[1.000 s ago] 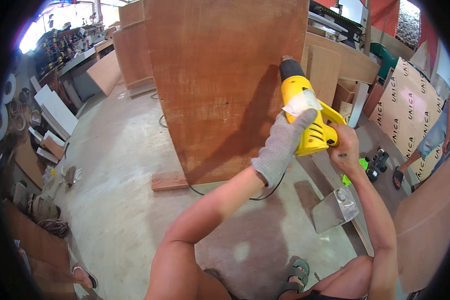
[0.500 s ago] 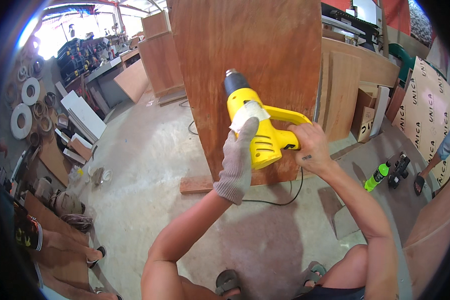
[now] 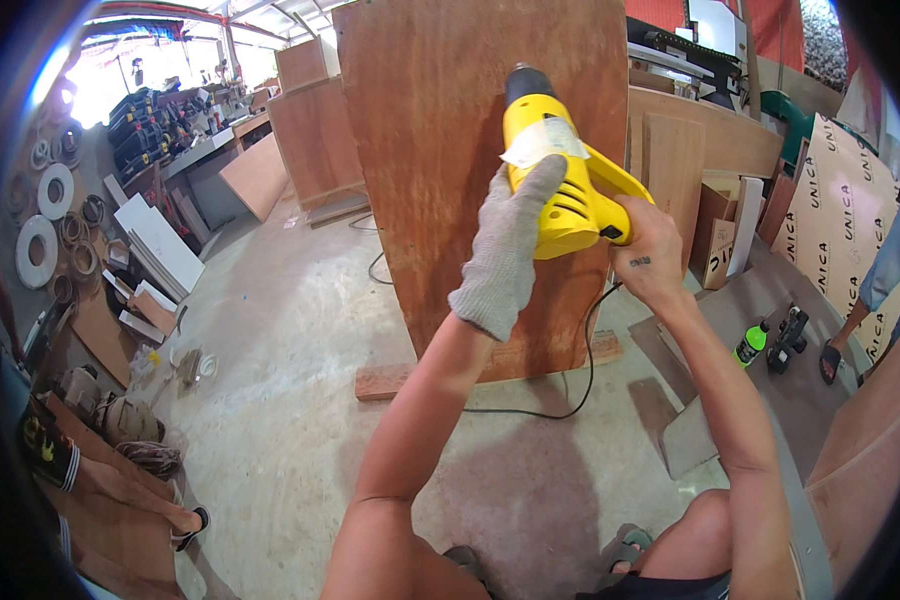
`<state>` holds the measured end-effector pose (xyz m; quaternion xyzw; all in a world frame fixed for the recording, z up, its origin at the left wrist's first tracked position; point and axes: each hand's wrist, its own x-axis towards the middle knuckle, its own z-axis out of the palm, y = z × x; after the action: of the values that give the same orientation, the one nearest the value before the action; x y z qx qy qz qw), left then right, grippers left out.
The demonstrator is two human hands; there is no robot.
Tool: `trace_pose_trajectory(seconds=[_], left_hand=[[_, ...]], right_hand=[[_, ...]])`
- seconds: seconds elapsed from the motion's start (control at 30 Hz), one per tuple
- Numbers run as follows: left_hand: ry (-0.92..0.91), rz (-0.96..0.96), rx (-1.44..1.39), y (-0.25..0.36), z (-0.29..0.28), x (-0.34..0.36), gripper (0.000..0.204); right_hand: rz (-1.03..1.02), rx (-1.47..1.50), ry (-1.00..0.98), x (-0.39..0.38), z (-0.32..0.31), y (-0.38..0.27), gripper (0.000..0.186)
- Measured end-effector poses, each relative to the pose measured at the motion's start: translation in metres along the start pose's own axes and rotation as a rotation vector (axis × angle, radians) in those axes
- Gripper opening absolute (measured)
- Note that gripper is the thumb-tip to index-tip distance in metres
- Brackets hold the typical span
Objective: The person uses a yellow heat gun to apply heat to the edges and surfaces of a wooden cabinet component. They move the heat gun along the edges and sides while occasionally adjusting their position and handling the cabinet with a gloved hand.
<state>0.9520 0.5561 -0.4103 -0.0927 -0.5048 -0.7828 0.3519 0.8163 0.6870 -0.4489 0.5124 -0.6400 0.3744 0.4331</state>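
A yellow heat gun (image 3: 532,115) with a dark nozzle collar and metal tip points up and away at an upright brown plywood panel (image 3: 420,130). A pale strip is wrapped around its barrel. My left hand (image 3: 510,235), in a grey knit glove, is closed on the gun's left side near that strip. Bare, my right hand (image 3: 650,250) is wrapped around the handle, its fingertips partly hidden. From the handle a black cord (image 3: 587,385) hangs down and curves along the floor. I cannot tell whether the nozzle touches the panel.
A wooden strip (image 3: 380,382) lies at the panel's foot. To the right stand a green bottle (image 3: 750,345), a black tool (image 3: 790,340) and leaning boards (image 3: 675,165). Other people's legs show at left (image 3: 155,495) and right (image 3: 860,315). White boards (image 3: 160,240) lean at the left.
Both hands have moved up and to the right with the heat gun, higher across the panel. My view has shifted slightly. The grip on the gun looks the same.
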Motion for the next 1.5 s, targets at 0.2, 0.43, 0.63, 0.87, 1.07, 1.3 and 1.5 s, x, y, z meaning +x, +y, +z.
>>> trace_pose_trajectory(seconds=[0.2, 0.43, 0.63, 0.87, 1.07, 1.3, 1.5], left_hand=[[0.058, -0.048, 0.027, -0.012, 0.002, -0.003, 0.053], [-0.042, -0.106, 0.098, 0.022, -0.043, -0.011, 0.048], [-0.081, -0.323, 0.574, 0.072, -0.137, -0.019, 0.059], [-0.189, -0.66, 0.486, 0.077, -0.211, -0.046, 0.065], [-0.217, -0.721, 0.595, 0.051, -0.209, -0.051, 0.073], [-0.502, -0.685, 0.743, 0.002, -0.159, -0.008, 0.071], [-0.499, -0.569, 0.608, -0.053, -0.1, 0.0, 0.068]], right_hand=[[0.025, -0.084, -0.065, -0.009, -0.014, 0.006, 0.041], [-0.125, -0.053, -0.109, -0.002, 0.009, -0.017, 0.039], [-0.199, 0.014, -0.199, -0.017, 0.03, -0.042, 0.041], [-0.282, 0.098, -0.413, -0.046, 0.046, -0.062, 0.037], [-0.237, 0.048, -0.513, -0.065, 0.034, -0.06, 0.037], [-0.148, -0.097, -0.462, -0.089, -0.012, -0.021, 0.038], [-0.066, -0.273, -0.478, -0.102, -0.063, 0.005, 0.04]])
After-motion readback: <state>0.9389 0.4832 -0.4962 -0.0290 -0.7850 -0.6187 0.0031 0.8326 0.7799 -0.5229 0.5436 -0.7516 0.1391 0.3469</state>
